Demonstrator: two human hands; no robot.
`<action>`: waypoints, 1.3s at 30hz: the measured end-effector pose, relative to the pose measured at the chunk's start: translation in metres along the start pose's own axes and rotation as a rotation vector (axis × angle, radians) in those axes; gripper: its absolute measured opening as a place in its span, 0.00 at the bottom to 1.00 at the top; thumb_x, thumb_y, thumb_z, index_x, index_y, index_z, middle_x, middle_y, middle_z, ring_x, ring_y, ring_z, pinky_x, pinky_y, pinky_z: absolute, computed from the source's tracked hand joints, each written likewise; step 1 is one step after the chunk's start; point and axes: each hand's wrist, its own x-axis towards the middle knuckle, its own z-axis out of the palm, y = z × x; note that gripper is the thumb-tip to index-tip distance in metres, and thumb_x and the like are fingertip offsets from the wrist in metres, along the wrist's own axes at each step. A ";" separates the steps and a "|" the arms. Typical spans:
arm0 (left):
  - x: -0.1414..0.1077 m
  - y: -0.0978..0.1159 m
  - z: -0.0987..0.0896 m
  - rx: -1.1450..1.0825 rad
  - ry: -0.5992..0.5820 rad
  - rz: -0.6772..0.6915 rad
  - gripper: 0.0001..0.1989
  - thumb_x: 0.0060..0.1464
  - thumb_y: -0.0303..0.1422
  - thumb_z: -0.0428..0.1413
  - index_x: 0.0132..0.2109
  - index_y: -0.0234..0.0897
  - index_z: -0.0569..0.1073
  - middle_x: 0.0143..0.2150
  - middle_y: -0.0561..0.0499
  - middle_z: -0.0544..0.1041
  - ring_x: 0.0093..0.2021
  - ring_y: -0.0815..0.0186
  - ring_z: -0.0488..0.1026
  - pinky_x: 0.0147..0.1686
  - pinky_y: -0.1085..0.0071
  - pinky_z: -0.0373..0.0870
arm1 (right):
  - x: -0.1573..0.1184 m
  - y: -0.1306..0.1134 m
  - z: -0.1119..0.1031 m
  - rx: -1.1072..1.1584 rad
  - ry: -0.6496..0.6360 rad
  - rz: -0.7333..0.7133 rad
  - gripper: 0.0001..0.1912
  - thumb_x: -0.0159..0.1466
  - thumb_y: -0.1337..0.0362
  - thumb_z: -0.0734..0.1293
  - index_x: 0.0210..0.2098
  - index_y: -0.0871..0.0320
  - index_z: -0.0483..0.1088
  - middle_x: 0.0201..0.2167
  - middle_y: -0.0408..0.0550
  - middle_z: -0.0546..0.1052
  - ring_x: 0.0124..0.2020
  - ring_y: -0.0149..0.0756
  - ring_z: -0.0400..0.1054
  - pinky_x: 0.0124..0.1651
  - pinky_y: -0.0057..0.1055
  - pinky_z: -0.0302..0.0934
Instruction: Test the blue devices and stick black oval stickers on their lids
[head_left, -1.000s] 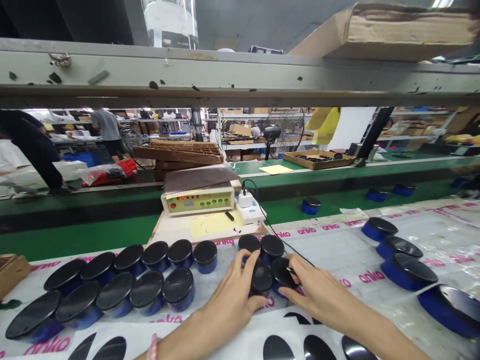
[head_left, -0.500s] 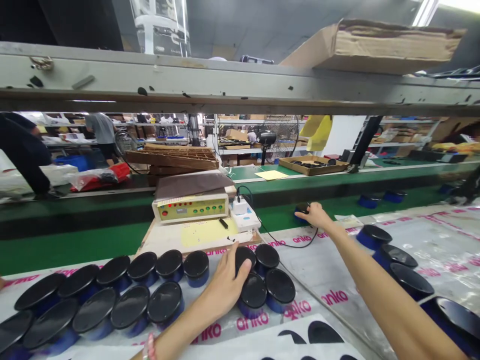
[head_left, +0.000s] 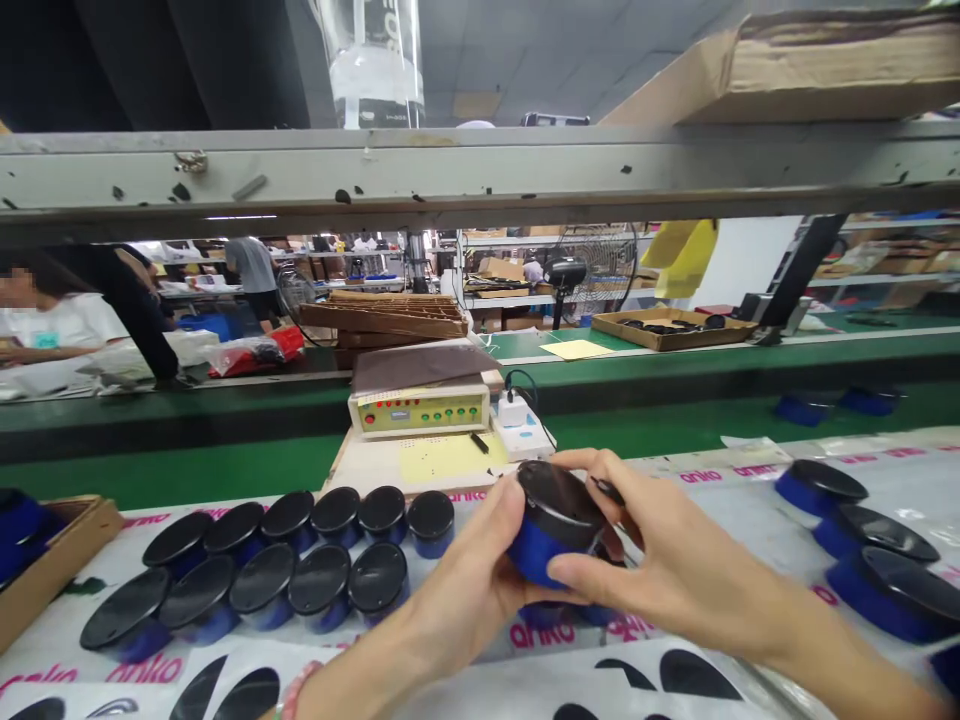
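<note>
A round blue piece with a glossy black top [head_left: 559, 505] is held up between my two hands, tilted a little. My left hand [head_left: 480, 560] grips its left side, thumb near the rim. Around its right side curve the fingers of my right hand [head_left: 652, 540], with the thumb low on the blue wall. A small dark item [head_left: 609, 490] shows by the right fingers; I cannot make out what it is. Below the hands, more such pieces are partly hidden. To the left stand two rows of black-topped blue pieces [head_left: 319, 585] on the printed plastic sheet.
A control box [head_left: 420, 410] with lit buttons and a white power strip [head_left: 523, 435] stand behind. Further pieces [head_left: 892, 590] sit at right, some on the green belt [head_left: 712, 408]. A cardboard box [head_left: 56, 575] is at left; a metal shelf beam [head_left: 480, 170] crosses above.
My right hand has come back from the green belt toward my left hand. My left hand has left the standing pieces, and both now hold one piece. The view has turned left.
</note>
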 end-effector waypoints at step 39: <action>-0.058 0.013 0.005 1.938 0.073 1.408 0.13 0.51 0.16 0.53 0.42 0.35 0.73 0.41 0.51 0.57 0.40 0.73 0.67 0.58 0.58 0.67 | -0.032 -0.006 0.060 -0.209 0.285 -0.402 0.10 0.64 0.75 0.53 0.36 0.54 0.58 0.25 0.42 0.69 0.23 0.31 0.66 0.27 0.25 0.63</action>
